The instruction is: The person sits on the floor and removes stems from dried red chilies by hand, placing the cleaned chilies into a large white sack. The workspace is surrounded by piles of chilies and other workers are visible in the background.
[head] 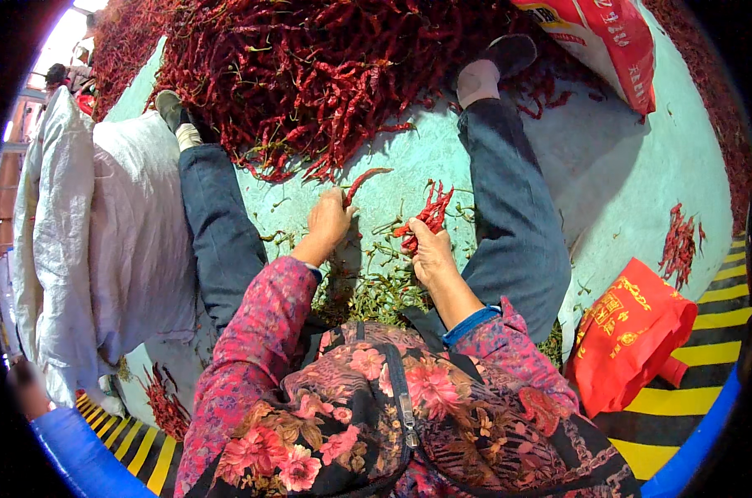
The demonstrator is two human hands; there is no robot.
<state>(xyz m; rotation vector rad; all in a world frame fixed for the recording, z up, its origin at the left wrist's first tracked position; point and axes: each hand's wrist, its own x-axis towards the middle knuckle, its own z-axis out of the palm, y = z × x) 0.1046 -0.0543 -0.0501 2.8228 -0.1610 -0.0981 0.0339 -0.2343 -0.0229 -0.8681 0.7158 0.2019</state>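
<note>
My left hand (329,219) holds one dried red chili pepper (365,182) by its lower end, its tip pointing up and right, just below a large heap of dried red chilies (314,87). A bunch of several red chilies (435,208) is gripped in my right hand (431,246), to the right of the left one. The two hands are apart, above the pale green floor (376,152) between my outstretched legs. Loose green stems (376,299) lie piled on the floor close to my body, with more stems scattered around my right hand.
White woven sacks (139,230) stand at the left. A red and white sack (612,50) lies at the upper right, a red bag (628,336) at the lower right. Small chili piles (681,246) lie on both sides. Another person in a blue sleeve (83,451) is at the lower left.
</note>
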